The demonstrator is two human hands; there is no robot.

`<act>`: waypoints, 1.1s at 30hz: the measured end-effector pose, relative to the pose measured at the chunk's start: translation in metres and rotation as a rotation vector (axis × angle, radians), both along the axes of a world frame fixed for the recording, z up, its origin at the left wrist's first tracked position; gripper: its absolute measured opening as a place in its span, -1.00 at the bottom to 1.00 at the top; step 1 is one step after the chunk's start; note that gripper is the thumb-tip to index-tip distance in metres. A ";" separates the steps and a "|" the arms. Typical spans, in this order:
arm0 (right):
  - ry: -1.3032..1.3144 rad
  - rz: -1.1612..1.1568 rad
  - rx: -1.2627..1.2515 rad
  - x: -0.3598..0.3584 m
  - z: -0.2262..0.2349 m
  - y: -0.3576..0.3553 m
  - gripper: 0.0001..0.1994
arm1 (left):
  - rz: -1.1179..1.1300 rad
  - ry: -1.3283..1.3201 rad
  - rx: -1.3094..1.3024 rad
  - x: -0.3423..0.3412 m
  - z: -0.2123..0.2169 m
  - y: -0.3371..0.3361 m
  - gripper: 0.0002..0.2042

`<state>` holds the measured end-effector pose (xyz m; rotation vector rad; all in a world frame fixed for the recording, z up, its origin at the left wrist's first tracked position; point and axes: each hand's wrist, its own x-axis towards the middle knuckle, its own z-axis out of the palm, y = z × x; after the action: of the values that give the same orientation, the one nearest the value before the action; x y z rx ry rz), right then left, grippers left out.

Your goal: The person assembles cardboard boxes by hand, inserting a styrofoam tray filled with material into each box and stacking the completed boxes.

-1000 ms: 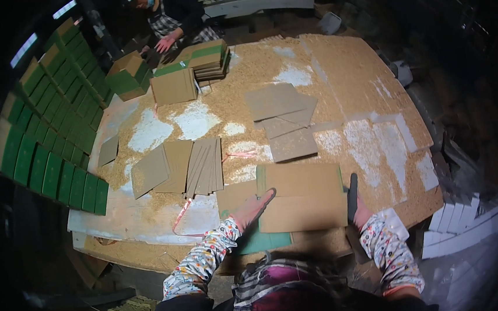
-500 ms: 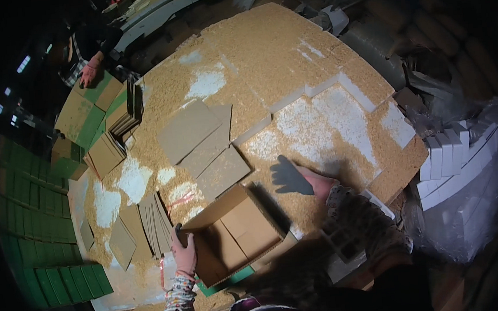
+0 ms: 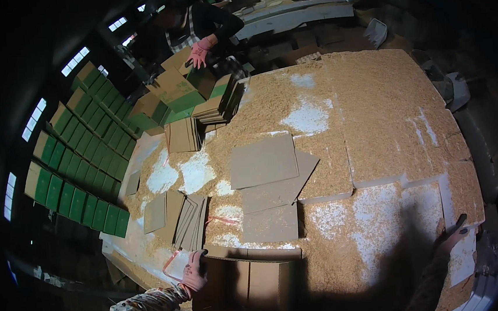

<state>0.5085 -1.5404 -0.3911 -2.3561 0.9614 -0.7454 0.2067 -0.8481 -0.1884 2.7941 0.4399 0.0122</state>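
My left hand (image 3: 194, 271), in a pink glove with dark fingertips, grips the upper left corner of an open cardboard box (image 3: 258, 283). The box stands at the table's near edge, its inside bare brown card. Far to the right, my right hand (image 3: 455, 235) reaches to the edge of a white slab (image 3: 459, 260) dusted with tan granules. Its dark fingertips look apart, with nothing visible between them, though shadow hides part of the hand. Flat grey-brown cardboard sheets (image 3: 264, 160) lie overlapped beyond the box. Folded cardboard pieces (image 3: 191, 223) lean together beside my left hand.
Tan granules cover the wide table (image 3: 373, 93), with white patches and a raised step on the right. Stacked green-and-brown boxes (image 3: 83, 198) line the left side. A co-worker's pink-gloved hand (image 3: 199, 53) rests on a carton (image 3: 174, 86) at the far left.
The view has swung, so the table sits lower and more leftward things show. My right hand has moved from over the granules to the right-hand slab edge. My left hand stays on the box.
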 end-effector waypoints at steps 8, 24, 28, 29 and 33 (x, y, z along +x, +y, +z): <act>-0.146 0.295 -0.062 -0.065 0.011 0.007 -0.49 | -0.072 -0.112 -0.096 0.010 -0.020 0.016 -0.37; -0.543 -0.180 1.662 -0.181 0.035 0.080 -0.59 | -0.080 -0.172 -0.503 0.031 -0.053 0.018 -0.42; -0.550 -0.350 1.451 -0.153 0.045 0.121 -0.39 | 0.044 -0.132 -0.367 0.010 -0.047 0.032 -0.41; -0.466 -0.359 1.475 -0.147 0.053 0.117 -0.29 | 0.062 -0.108 -0.366 0.007 -0.042 0.031 -0.40; -0.575 -0.392 1.553 -0.117 0.056 0.115 -0.32 | 0.067 -0.162 -0.322 0.003 -0.048 0.047 -0.37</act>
<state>0.3916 -1.4253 -0.3347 -0.5842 1.0897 -0.4289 0.2097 -0.8010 -0.2365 2.4395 0.4503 0.1662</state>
